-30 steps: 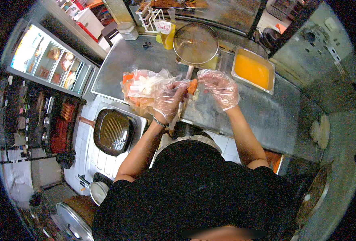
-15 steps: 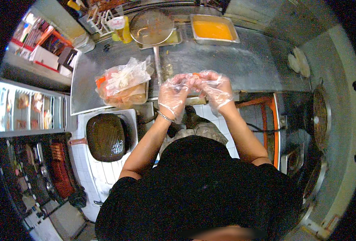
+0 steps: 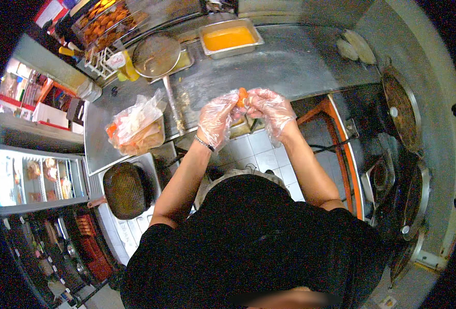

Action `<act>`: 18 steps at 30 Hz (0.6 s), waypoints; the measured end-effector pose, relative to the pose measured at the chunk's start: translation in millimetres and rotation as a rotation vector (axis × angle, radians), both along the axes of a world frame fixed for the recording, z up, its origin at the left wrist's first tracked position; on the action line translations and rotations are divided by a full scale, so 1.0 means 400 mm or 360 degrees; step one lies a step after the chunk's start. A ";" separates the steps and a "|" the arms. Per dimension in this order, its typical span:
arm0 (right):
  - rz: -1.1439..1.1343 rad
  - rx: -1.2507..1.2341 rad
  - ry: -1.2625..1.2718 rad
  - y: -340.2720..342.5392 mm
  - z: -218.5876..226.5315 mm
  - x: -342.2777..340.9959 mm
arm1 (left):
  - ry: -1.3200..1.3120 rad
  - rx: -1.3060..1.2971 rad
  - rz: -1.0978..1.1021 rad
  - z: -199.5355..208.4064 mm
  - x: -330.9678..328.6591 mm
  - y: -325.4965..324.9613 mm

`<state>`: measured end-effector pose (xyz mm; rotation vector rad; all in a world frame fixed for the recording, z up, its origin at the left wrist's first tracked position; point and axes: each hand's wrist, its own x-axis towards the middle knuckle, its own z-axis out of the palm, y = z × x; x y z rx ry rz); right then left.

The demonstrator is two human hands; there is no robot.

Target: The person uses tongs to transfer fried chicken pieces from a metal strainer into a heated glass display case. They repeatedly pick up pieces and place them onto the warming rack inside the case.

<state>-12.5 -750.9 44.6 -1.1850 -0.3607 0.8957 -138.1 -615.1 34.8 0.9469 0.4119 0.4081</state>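
Note:
Just past the counter's near edge, both my hands are raised close together in clear plastic gloves. Between their fingertips is a small orange piece of food (image 3: 243, 96), partly hidden by the fingers; its exact kind does not show. My left hand (image 3: 216, 121) pinches it from the left side. From the right, the curled fingers of my right hand (image 3: 272, 109) grip it too. To the left of my hands, a crumpled clear plastic bag (image 3: 138, 121) with orange and pale contents lies on a tray (image 3: 160, 138).
A long-handled round mesh strainer (image 3: 157, 54) rests at the back left, beside a yellow bottle (image 3: 130, 69). Behind stands a steel pan (image 3: 231, 51) of orange liquid. A grill pan (image 3: 125, 190) sits low on the left. Large round lids (image 3: 403, 110) line the right side.
The view has swung to the right, so the counter things appear further left. My hands have parted slightly, and more of the orange piece shows between them.

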 end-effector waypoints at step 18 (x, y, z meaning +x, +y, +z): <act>-0.0174 0.1421 -0.0558 -0.803 0.382 0.119 | 0.0633 0.0358 -0.0771 -0.257 0.195 -0.530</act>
